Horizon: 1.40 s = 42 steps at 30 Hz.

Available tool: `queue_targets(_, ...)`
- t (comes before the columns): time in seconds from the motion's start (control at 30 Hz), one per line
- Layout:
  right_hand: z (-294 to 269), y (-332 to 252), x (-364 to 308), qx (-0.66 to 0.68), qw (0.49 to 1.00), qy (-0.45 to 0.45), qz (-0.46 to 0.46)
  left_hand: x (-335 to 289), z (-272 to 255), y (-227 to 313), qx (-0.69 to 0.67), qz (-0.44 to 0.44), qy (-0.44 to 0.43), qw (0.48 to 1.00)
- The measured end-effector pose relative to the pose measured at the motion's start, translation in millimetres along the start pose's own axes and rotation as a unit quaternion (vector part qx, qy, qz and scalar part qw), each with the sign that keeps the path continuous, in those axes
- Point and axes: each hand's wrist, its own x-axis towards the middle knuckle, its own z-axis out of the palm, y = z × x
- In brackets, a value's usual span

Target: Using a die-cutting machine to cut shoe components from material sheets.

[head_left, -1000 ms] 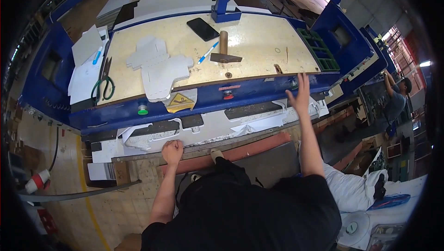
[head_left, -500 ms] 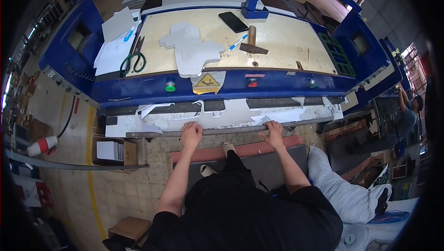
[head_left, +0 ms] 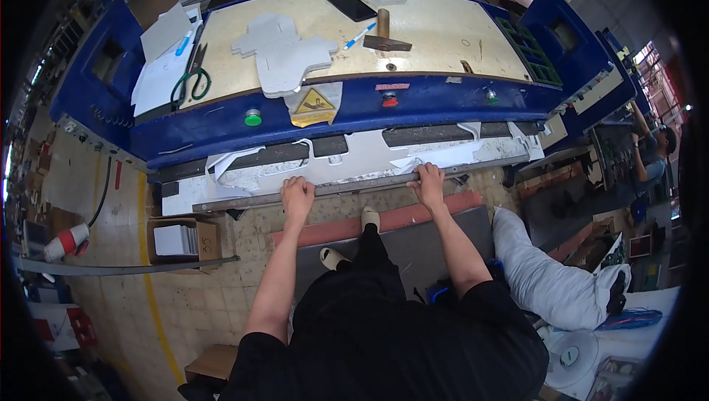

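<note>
My left hand (head_left: 298, 199) has its fingers curled over the long metal bar (head_left: 347, 186) at the front edge of a low sliding tray. Further right, my right hand (head_left: 429, 186) grips the same bar, its fingertips over the top. Behind the bar lies a grey-white cardboard sheet (head_left: 351, 154) with shaped cut-outs and loose scraps around it. A folded white scrap (head_left: 450, 156) sits just beyond my right hand. The tray extends from under a blue machine (head_left: 332, 115).
On the machine's pale top lie stacked cut cardboard shapes (head_left: 284, 54), green-handled scissors (head_left: 193, 85), a hammer (head_left: 386, 43), a blue-white pen (head_left: 360, 36) and a black phone (head_left: 351, 7). A cardboard box (head_left: 181, 242) stands left on the floor; a stuffed white sack (head_left: 546, 275) lies right. Another person (head_left: 650, 157) is at far right.
The view has tilted, so the machine and tray appear higher and slightly left. Both hands stay at the bar; the right fingers now look more closely curled over it.
</note>
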Motion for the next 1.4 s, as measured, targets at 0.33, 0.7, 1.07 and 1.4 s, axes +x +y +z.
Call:
queue_targets(0.33,-9.9,5.1,-56.1,0.006,0.995,-0.097,0.012,-55.7,-4.0,-5.2,-0.034,-0.008,-0.055,0.998)
queue_targets(0.7,-65.9,-34.9,58.4,0.078,0.914,-0.391,0.072,10.1,-51.0,35.7,-0.186,-0.196,-0.265,0.925)
queue_targets(1.07,-15.4,-8.5,110.8,-0.122,0.946,-0.279,-0.112,67.6,157.9,109.8,0.039,0.118,-0.124,0.984)
queue_targets(1.4,-110.0,12.8,156.4,0.102,0.904,-0.401,-0.105,55.3,158.2,109.6,0.126,0.122,-0.126,0.976)
